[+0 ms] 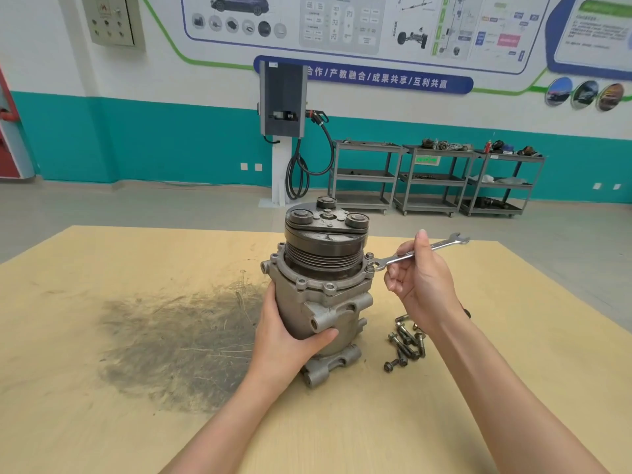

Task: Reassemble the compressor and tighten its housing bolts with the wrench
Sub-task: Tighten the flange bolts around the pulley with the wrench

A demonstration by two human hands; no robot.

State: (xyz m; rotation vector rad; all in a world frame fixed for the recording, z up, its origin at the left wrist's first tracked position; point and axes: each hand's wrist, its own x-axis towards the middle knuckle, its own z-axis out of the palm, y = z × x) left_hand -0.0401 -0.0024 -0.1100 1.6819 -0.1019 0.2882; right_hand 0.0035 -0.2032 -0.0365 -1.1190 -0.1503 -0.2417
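The compressor [321,289] stands upright near the middle of your wooden table [102,422], pulley end up, its mounting ears resting on the tabletop. Your left hand [287,340] wraps the near-left side of the housing, fingers curled behind it and the thumb lying across the front. Your right hand [420,282] pinches the shank of the wrench [415,253] between thumb and fingers, with the forefinger raised along it. The wrench runs from the compressor out to the right and far side; its near end sits on a bolt [370,268] at the right edge of the housing flange, while its open-jawed far end points away, free in the air. From this angle you cannot quite tell whether that near end is fully seated over the bolt head. Just right of the compressor base, under your right wrist, a small heap of loose bolts [405,347] lies on the table. To the left of the compressor a dark, greasy smear [178,343] spreads over the wood.
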